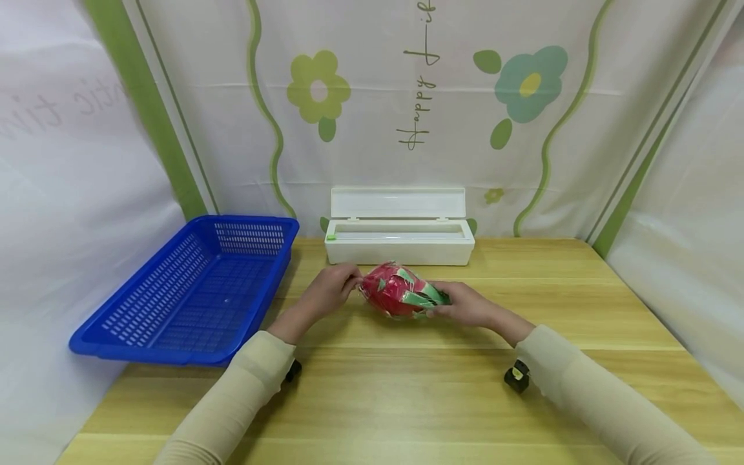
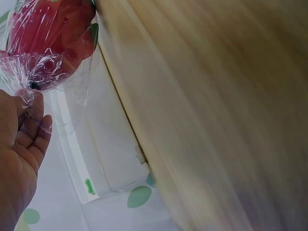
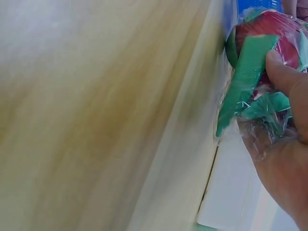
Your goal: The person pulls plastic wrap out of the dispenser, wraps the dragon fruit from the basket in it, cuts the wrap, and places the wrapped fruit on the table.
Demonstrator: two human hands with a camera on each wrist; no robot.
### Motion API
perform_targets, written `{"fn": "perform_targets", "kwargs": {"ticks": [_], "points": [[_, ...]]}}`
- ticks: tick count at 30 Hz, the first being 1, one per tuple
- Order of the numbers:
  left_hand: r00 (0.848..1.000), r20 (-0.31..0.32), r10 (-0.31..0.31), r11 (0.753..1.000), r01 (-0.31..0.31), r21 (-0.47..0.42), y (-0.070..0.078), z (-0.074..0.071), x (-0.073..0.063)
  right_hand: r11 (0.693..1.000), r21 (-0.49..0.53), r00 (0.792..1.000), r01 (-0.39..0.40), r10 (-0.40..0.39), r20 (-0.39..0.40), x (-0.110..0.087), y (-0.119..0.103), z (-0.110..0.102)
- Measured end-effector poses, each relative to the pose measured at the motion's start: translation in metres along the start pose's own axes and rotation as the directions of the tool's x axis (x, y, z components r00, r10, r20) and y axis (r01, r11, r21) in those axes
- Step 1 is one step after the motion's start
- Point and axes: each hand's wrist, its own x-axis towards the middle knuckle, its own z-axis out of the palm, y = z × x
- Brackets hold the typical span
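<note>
A red dragon fruit [image 1: 392, 290] with green scales, covered in clear plastic wrap [image 2: 48, 67], is between my two hands above the wooden table. My left hand [image 1: 336, 289] pinches the gathered wrap at the fruit's left end; in the left wrist view the film bunches at the fingertips [image 2: 33, 101]. On the other side my right hand [image 1: 465, 303] grips the green, leafy end, its thumb [image 3: 279, 67] lying along the wrapped surface. Some of the right fingers are hidden behind the fruit.
Behind the fruit stands a long white wrap dispenser box [image 1: 401, 252], lid raised, with a small green piece at its left. A blue plastic basket [image 1: 261, 310] sits at the left of the table [image 1: 395, 400]. Printed white cloth [image 1: 372, 161] hangs behind and at both sides.
</note>
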Motion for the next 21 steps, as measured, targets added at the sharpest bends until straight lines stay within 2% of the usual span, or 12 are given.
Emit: {"fn": "perform_targets", "kwargs": {"ticks": [5, 12, 16, 21], "points": [[1.0, 0.021, -0.014, 1.0, 0.014, -0.024, -0.001, 0.001, 0.001, 0.998, 0.059, 0.999, -0.02, 0.018, 0.044, 0.002, 0.002, -0.003], [0.995, 0.079, -0.065, 0.994, 0.071, -0.084, -0.002, 0.0, 0.0, 0.99, 0.138, 0.985, -0.04, 0.016, 0.173, 0.005, 0.01, -0.011], [0.991, 0.1, -0.091, 0.987, 0.103, -0.126, -0.003, -0.001, 0.0, 0.986, 0.157, 0.975, -0.057, 0.02, 0.223, 0.008, 0.012, -0.017], [0.99, 0.095, -0.102, 0.982, 0.116, -0.15, -0.005, -0.001, -0.001, 0.985, 0.154, 0.962, -0.075, 0.031, 0.27, 0.013, 0.014, -0.024]]}}
